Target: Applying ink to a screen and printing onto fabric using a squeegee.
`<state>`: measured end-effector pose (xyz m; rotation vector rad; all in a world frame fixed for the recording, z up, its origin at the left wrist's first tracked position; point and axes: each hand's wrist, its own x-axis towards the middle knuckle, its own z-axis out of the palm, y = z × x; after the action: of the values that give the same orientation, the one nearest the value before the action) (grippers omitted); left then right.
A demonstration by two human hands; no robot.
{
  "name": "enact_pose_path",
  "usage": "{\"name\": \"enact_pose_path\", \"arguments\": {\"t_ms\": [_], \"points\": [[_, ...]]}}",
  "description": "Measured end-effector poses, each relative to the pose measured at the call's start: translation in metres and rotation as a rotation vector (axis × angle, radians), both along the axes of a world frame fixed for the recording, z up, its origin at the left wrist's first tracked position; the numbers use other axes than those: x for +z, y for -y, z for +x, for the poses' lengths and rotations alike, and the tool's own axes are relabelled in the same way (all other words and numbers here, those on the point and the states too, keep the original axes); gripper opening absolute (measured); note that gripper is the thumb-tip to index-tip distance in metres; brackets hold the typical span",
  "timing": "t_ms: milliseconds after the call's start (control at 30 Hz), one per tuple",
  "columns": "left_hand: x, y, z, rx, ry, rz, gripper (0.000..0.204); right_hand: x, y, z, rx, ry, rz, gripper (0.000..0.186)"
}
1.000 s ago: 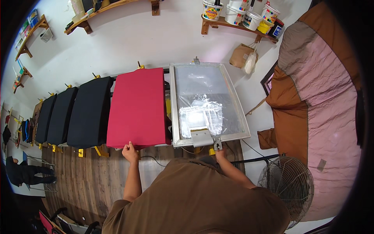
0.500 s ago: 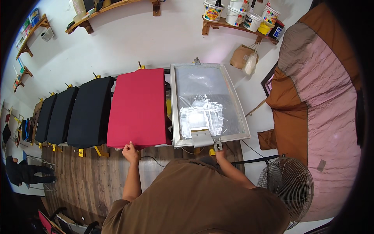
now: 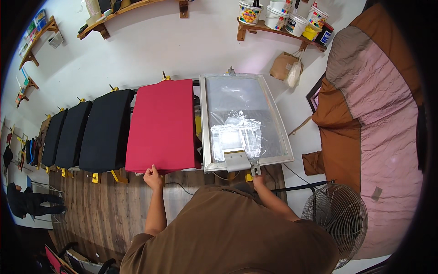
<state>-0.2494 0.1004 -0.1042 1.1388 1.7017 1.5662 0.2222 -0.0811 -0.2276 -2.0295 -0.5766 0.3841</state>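
Observation:
A red T-shirt (image 3: 160, 125) lies stretched smooth over a flat board. At its near edge my left hand (image 3: 153, 177) is closed, thumb and fingers pinching the fabric. To the right sits a silver-framed printing screen (image 3: 276, 109), its mesh smeared with white ink (image 3: 230, 137) in the lower half. A squeegee (image 3: 237, 161) with a wide grey metal handle rests across the screen's near edge. My right hand (image 3: 258, 181) is just below the metal bracket (image 3: 255, 170) at that edge; its fingers are mostly hidden.
Black shirts (image 3: 106, 130) cover several boards leftward on yellow-bracketed supports. A caged fan (image 3: 340, 223) stands near my right elbow. Brown and pink cloth (image 3: 383, 137) hangs at right. Ink tubs (image 3: 276, 19) fill a wall shelf (image 3: 262, 28). A person (image 3: 34, 201) in dark clothes is at far left.

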Motion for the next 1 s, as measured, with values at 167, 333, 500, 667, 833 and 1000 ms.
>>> {"name": "enact_pose_path", "arguments": {"t_ms": [167,333,500,667,833,1000], "points": [[0.003,0.002,0.000,0.002,-0.076,0.034,0.048,0.000,0.000,0.003,0.032,-0.018,-0.148,0.042],[-0.009,0.001,-0.008,0.001,-0.037,-0.005,0.048,0.020,-0.002,-0.005,0.059,-0.057,-0.192,0.043],[-0.007,0.000,-0.005,0.006,-0.056,0.013,0.048,0.004,0.000,0.001,0.009,0.017,-0.195,0.046],[-0.001,0.002,0.001,-0.013,-0.026,0.018,0.047,0.004,0.001,0.002,0.001,-0.096,-0.274,0.048],[-0.007,0.002,-0.008,0.002,-0.026,0.027,0.046,0.018,-0.003,-0.004,0.047,-0.156,-0.246,0.048],[0.002,0.003,0.001,-0.002,-0.020,0.021,0.048,-0.001,0.001,0.000,0.028,-0.046,-0.044,0.047]]}}
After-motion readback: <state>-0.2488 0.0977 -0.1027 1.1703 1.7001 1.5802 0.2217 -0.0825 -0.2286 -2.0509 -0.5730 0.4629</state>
